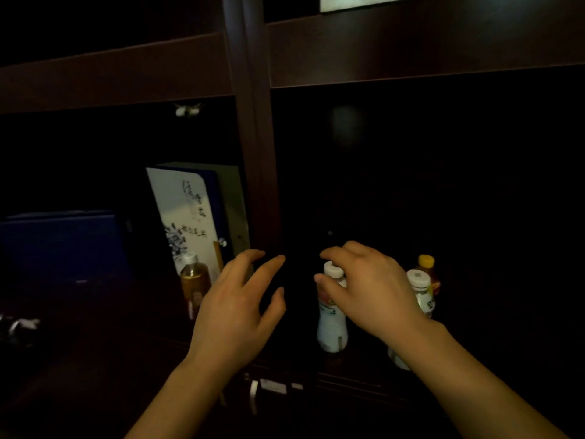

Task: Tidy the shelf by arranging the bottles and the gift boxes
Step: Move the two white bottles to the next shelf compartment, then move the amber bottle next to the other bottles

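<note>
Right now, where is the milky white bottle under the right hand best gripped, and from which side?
Probably grip the milky white bottle at its narrow neck just below the white cap, coming from above. It stands upright, its body widens toward the base, and a second bottle stands to its right. The right hand arches over the cap.

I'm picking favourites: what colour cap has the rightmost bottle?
Yellow cap on the small orange bottle, seen in head view.
</note>
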